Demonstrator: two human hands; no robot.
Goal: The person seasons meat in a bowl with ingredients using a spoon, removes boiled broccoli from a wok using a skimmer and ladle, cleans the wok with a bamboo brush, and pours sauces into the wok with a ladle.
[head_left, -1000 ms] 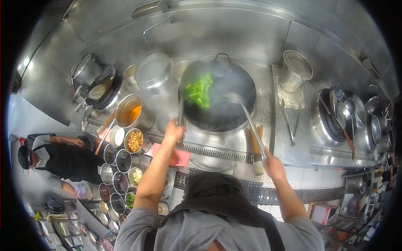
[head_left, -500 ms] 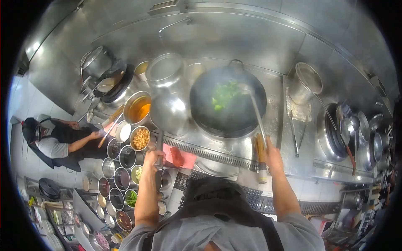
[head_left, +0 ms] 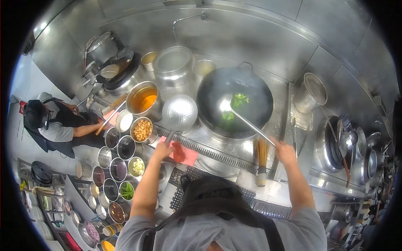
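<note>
My left hand (head_left: 162, 151) is closed round the handle of a perforated skimmer (head_left: 180, 112). The skimmer's round, hole-punched bowl is to the left of a black wok (head_left: 205, 90). In my right hand (head_left: 285, 151) is the end of a long-handled ladle (head_left: 253, 125), which slants left into the wok. The ladle's head shows as a bright, shiny patch among green vegetable pieces (head_left: 240, 99), partly veiled by steam. Below the ladle handle, a bamboo wok brush (head_left: 261, 161) lies near the stove's front edge.
Left of the skimmer stand a pot of orange liquid (head_left: 144, 101), a container of brown nuts or cubes (head_left: 141, 130) and several ingredient tins. A red cloth (head_left: 179, 152) lies by my left hand. A co-worker (head_left: 58, 125) works at far left. A strainer (head_left: 315, 88) rests on a pot at right.
The ladle's head has moved left and toward me within the wok, and its handle now slants more. The greens appear in two clumps. The view has shifted slightly.
</note>
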